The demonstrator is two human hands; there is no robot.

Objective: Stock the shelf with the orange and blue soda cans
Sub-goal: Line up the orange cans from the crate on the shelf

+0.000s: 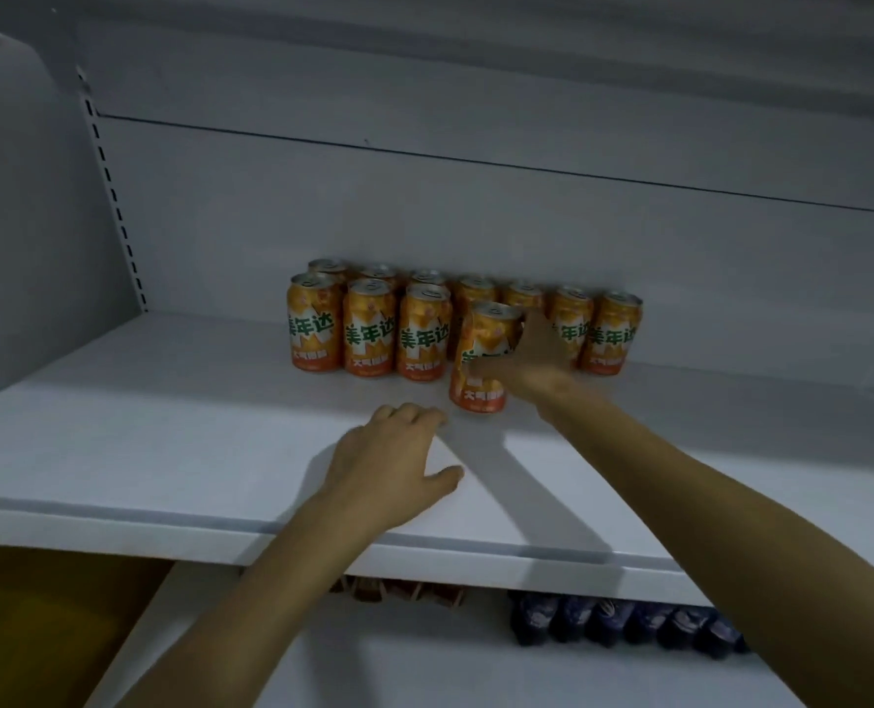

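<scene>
Through the head camera I look down on a white shelf inside a pale grey shelving unit, in dim light. A group of orange cans with green lettering stands upright at the back of the shelf, a little right of centre. One row sits against the back wall, and three more cans stand just in front of it at the left end. My right hand reaches in from the lower right and grips a single can of the same orange kind, with fingers round its right side and thumb across its front. This single can is in front of the back row, right of the three front cans and forward of them, leaning slightly to the right. I cannot tell whether its base touches the shelf. My left hand rests palm down on the bare shelf, near the front edge and just left of the single can. Its fingers are loosely bent, the thumb is spread, and it holds nothing. A slotted metal strip runs up the left rear corner. Below the front edge, on a lower shelf, a row of dark blue cans stands at the right. Some brown items, too shadowed to identify, sit to their left.
</scene>
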